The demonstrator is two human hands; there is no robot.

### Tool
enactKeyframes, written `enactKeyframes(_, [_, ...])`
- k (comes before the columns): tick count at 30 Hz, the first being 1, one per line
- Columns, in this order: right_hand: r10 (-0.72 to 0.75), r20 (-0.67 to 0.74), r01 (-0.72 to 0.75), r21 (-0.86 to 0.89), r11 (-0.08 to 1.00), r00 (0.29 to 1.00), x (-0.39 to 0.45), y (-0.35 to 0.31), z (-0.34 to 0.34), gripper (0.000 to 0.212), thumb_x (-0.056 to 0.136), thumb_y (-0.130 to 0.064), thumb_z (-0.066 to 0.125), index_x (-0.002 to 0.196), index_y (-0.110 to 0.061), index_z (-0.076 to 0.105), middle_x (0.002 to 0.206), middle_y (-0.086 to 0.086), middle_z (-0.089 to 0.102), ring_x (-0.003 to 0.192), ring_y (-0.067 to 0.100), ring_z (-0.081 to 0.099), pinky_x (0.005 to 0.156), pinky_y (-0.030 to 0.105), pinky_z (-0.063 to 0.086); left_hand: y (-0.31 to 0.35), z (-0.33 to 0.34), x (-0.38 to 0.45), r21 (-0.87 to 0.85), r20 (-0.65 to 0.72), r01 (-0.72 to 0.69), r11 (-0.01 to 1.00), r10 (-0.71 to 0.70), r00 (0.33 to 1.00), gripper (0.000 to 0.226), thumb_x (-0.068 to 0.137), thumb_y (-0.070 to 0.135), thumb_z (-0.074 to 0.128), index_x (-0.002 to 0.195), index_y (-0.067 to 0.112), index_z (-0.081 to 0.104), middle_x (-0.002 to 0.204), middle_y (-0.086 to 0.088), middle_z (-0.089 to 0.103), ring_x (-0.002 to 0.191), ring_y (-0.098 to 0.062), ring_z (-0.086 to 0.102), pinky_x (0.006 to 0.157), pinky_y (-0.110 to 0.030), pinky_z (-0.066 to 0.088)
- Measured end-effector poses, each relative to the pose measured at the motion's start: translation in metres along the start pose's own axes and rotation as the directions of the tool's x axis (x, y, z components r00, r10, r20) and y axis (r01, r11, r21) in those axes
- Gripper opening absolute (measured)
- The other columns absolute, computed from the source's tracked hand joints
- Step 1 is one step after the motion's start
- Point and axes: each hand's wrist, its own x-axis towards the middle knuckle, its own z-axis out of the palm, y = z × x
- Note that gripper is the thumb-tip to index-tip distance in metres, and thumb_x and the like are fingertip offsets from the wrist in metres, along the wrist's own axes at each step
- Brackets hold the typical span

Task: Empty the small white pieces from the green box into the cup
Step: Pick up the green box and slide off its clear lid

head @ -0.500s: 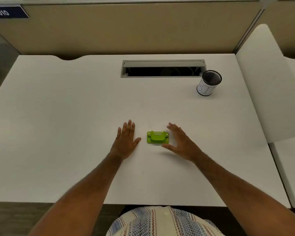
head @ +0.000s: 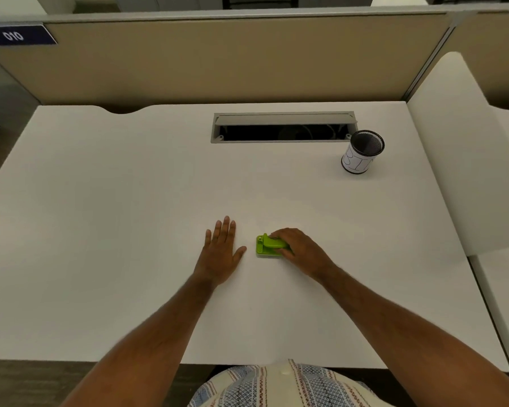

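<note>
Lying on the white desk point(head: 130, 201), the green box point(head: 265, 245) sits under my right hand point(head: 301, 249), whose fingers point(head: 278, 232) curl over its right half, thumb at its near edge. My left hand point(head: 221, 254) rests flat and spread just left of it, holding nothing. The cup point(head: 362, 151) stands well beyond my right fingers, upright.

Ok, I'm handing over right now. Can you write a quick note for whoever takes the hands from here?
Left hand: flat on the desk, open, holding nothing.
Right hand: fingers closed over the green box, which sits on the desk, not lifted.
Cup: upright, far right, well away from the box.
Done: box gripped. No white pieces visible anywhere.
Left: lift the box, carry it to the cup, tip the pieces in.
</note>
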Motion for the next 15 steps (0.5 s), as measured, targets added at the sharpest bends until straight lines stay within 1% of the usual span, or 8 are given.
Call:
enactKeyframes(3, [0.085, -0.050, -0.077, 0.143, 0.987, 0.995, 0.008, -0.004, -0.003, 0.026, 0.099, -0.011, 0.058, 0.121, -0.020, 0.069, 0.118, -0.005, 0.071, 0.110, 0.016, 0.060, 0.096, 0.033, 0.045, -0.002, 0.000, 0.001, -0.061, -0.005, 0.004, 0.998, -0.004, 1.000, 0.078, 0.115, 0.047, 0.034, 0.172, 0.009, -0.004, 0.182, -0.011, -0.012, 0.169, -0.030, -0.009, 0.139, -0.048, -0.001])
enactKeyframes(6, [0.203, -0.059, -0.172, 0.337, 0.926, 0.977, 0.012, -0.009, -0.005, 0.013, 0.100, -0.019, 0.062, 0.105, -0.021, 0.073, 0.098, -0.008, 0.073, 0.088, 0.006, 0.063, 0.079, 0.026, 0.046, -0.004, 0.000, 0.001, -0.088, -0.014, 0.004, 0.996, -0.005, 1.000, 0.079, 0.114, 0.048, 0.035, 0.172, 0.011, -0.004, 0.182, -0.009, -0.012, 0.169, -0.028, -0.009, 0.139, -0.047, -0.001])
enactKeyframes(9, [0.324, -0.065, -0.251, 0.496, 0.831, 0.944, 0.013, -0.010, -0.003, 0.014, 0.100, -0.026, 0.066, 0.101, -0.016, 0.076, 0.094, -0.002, 0.075, 0.081, 0.006, 0.063, 0.074, 0.027, 0.045, -0.005, 0.002, 0.001, -0.125, -0.028, 0.004, 0.992, -0.007, 1.000, 0.079, 0.114, 0.046, 0.037, 0.172, 0.011, -0.002, 0.182, -0.008, -0.011, 0.169, -0.027, -0.010, 0.138, -0.047, -0.003])
enactKeyframes(12, [0.438, -0.038, -0.323, 0.619, 0.716, 0.898, 0.011, -0.012, 0.001, 0.018, 0.101, -0.030, 0.065, 0.098, -0.017, 0.078, 0.083, -0.007, 0.071, 0.071, 0.004, 0.059, 0.067, 0.025, 0.042, -0.005, 0.003, 0.002, -0.195, -0.046, 0.004, 0.981, -0.014, 0.999, 0.077, 0.114, 0.042, 0.041, 0.172, 0.012, 0.001, 0.183, -0.006, -0.010, 0.169, -0.025, -0.010, 0.138, -0.046, -0.004])
enactKeyframes(13, [0.472, -0.006, -0.351, 0.662, 0.662, 0.881, 0.010, -0.013, 0.001, 0.019, 0.101, -0.031, 0.065, 0.098, -0.017, 0.078, 0.083, -0.005, 0.071, 0.071, 0.006, 0.059, 0.066, 0.026, 0.042, -0.005, 0.003, 0.002, -0.217, -0.057, 0.001, 0.976, -0.014, 0.998, 0.076, 0.114, 0.041, 0.042, 0.173, 0.012, 0.002, 0.183, -0.006, -0.009, 0.169, -0.024, -0.010, 0.138, -0.045, -0.004])
enactKeyframes(15, [0.521, 0.058, -0.395, 0.725, 0.564, 0.852, 0.008, -0.015, 0.003, 0.021, 0.101, -0.034, 0.063, 0.101, -0.019, 0.078, 0.087, -0.001, 0.072, 0.076, 0.013, 0.060, 0.070, 0.030, 0.042, -0.006, 0.005, 0.000, -0.258, -0.082, -0.005, 0.966, -0.017, 0.996, 0.074, 0.114, 0.037, 0.044, 0.173, 0.013, 0.005, 0.183, -0.005, -0.006, 0.170, -0.023, -0.008, 0.139, -0.045, -0.004])
